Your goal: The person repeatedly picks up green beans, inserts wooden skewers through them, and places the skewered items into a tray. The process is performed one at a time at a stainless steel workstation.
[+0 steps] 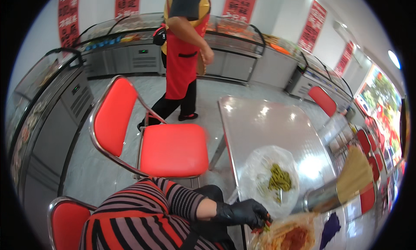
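My left hand (245,212), in a black glove, is at the table's near edge. Its fingers are closed around small red and green food pieces (265,225), too small to tell exactly. Just beside it is a plastic-lined container (308,224) with red sauce (294,238) in it, cut off by the lower rim. Beyond the hand, a clear plastic bag (256,165) lies spread on the metal table (256,120), with a pile of green chopped vegetable (279,178) on it. My right hand is out of view.
A metal cylinder (320,196) holds a bundle of thin tan sticks (354,175). Near it lies a purple crumpled item (330,225). A red chair (174,149) stands beside the table. Behind it, a person in a red apron (182,61) walks past glass-fronted display coolers (144,58).
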The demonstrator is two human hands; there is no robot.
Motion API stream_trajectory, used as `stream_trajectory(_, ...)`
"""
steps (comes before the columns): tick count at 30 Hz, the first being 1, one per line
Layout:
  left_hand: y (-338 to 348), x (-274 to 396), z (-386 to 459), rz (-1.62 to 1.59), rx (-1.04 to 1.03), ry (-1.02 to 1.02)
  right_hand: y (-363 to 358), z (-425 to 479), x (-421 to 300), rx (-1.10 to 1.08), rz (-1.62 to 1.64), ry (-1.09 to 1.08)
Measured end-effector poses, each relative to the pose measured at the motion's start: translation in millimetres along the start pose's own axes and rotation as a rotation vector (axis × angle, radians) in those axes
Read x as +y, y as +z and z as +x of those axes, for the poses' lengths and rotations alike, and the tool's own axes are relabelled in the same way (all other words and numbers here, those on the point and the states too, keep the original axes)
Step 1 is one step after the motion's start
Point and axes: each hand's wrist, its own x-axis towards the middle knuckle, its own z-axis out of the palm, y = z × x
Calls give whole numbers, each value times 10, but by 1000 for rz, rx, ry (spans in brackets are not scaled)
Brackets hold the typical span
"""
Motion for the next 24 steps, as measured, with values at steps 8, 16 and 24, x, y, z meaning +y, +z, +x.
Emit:
stream_trajectory(8, 177, 199, 408, 134, 65, -285, 43, -125, 146, 227, 396, 19)
stream_trajectory(16, 693, 70, 384, 145, 117, -307, 69, -521, -69, 398, 1222, -28)
stream_trajectory(24, 776, -32, 172, 104, 103, -302, 61, -657, -321, 334, 888, -16)
